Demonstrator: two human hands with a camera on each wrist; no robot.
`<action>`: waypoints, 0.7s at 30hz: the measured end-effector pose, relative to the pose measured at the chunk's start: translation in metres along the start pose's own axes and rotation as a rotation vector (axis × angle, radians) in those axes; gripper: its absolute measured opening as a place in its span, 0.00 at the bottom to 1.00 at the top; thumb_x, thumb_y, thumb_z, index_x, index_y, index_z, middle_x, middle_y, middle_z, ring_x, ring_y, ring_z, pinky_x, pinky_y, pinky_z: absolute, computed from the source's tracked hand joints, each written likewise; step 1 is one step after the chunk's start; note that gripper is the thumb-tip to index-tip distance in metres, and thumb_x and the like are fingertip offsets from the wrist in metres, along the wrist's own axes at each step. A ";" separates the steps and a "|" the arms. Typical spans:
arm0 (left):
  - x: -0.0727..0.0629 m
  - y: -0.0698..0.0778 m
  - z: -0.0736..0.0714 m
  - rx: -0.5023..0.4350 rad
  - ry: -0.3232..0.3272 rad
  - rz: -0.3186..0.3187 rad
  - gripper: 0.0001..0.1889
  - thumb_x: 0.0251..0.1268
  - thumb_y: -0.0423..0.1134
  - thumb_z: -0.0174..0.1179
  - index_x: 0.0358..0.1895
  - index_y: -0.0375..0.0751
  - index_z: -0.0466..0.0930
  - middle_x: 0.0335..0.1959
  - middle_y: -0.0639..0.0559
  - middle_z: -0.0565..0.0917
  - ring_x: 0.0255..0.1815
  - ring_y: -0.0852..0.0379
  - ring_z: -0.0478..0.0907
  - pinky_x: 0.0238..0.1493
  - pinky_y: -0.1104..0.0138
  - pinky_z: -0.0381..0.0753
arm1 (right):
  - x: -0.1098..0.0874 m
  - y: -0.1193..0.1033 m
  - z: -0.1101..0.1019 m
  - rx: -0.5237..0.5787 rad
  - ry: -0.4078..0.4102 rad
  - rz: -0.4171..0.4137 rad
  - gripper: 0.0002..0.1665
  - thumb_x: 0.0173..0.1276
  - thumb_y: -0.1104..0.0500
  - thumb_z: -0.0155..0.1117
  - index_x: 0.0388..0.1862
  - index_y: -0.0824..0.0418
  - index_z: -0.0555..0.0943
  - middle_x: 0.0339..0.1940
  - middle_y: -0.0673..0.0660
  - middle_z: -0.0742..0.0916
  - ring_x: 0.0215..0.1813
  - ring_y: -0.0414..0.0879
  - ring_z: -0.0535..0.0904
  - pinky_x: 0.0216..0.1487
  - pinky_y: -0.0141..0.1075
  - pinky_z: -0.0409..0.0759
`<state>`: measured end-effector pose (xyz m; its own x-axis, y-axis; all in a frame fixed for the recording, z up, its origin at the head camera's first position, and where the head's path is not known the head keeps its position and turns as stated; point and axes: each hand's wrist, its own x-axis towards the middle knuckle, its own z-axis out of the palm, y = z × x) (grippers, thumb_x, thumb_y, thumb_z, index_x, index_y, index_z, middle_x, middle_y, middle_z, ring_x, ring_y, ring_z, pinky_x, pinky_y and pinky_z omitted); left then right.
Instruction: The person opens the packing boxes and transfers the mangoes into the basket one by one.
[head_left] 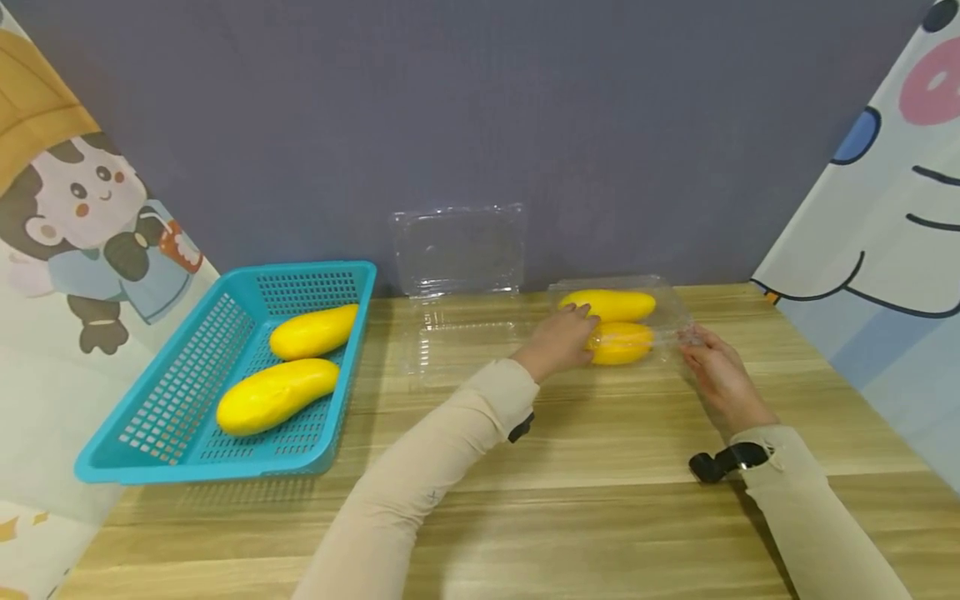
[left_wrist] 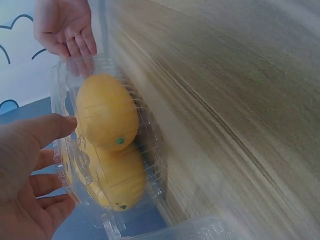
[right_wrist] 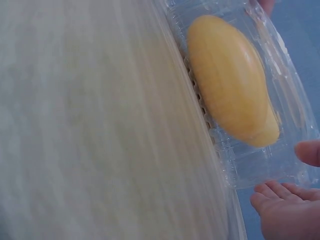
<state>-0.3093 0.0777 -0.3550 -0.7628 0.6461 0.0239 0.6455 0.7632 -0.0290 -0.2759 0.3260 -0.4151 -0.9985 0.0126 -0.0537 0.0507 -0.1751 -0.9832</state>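
Two yellow mangoes lie side by side inside a clear plastic clamshell box at the back right of the table. In the left wrist view, small green spots mark the ends of both mangoes. My left hand holds the box's left side, thumb and fingers on either side of the clear plastic edge. At the opposite end, my right hand grips the corner. The right wrist view shows its thumb and fingers around that corner, with one mango visible through the plastic.
A second clear clamshell box stands with its lid raised, left of the held one. On the left sits a blue perforated basket with two more yellow mangoes in it. A grey wall runs behind the wooden table.
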 end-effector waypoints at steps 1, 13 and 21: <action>0.001 0.001 -0.001 0.013 -0.009 0.005 0.30 0.64 0.49 0.59 0.68 0.45 0.66 0.71 0.45 0.63 0.71 0.46 0.60 0.69 0.59 0.60 | 0.000 0.000 0.000 -0.005 -0.004 -0.002 0.43 0.73 0.65 0.46 0.73 0.67 0.31 0.77 0.58 0.40 0.68 0.30 0.56 0.59 0.17 0.61; -0.001 0.016 -0.005 0.380 -0.044 0.115 0.22 0.72 0.30 0.46 0.68 0.39 0.64 0.66 0.39 0.69 0.66 0.46 0.67 0.64 0.59 0.68 | 0.000 -0.005 0.001 -0.011 -0.003 0.041 0.42 0.73 0.65 0.46 0.74 0.66 0.33 0.77 0.54 0.41 0.74 0.34 0.45 0.71 0.25 0.48; 0.001 0.023 -0.002 0.466 -0.056 0.112 0.23 0.72 0.31 0.48 0.69 0.41 0.64 0.66 0.43 0.70 0.67 0.48 0.67 0.66 0.59 0.67 | -0.002 -0.003 -0.001 0.024 -0.001 0.022 0.43 0.72 0.65 0.48 0.74 0.68 0.33 0.71 0.49 0.60 0.58 0.26 0.66 0.62 0.18 0.60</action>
<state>-0.2947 0.0957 -0.3538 -0.6989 0.7129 -0.0580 0.6479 0.5966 -0.4735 -0.2744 0.3276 -0.4126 -0.9972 0.0073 -0.0746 0.0717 -0.1989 -0.9774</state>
